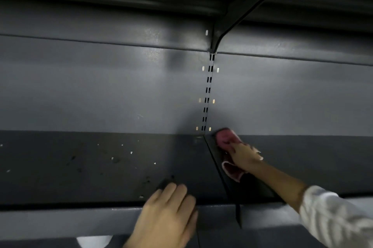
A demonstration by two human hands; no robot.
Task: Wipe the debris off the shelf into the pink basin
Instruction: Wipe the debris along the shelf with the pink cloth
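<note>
A dark grey metal shelf runs across the view, speckled with small white bits and dark specks of debris. My right hand reaches to the back of the shelf and presses a pink cloth against the corner beside the slotted upright. A fold of the cloth hangs below the hand. My left hand rests flat on the shelf's front lip, fingers together, holding nothing. No pink basin is in view.
A slotted upright splits the grey back panel. A seam divides the shelf into left and right sections. Another shelf and its bracket hang overhead. Something white shows below the front lip.
</note>
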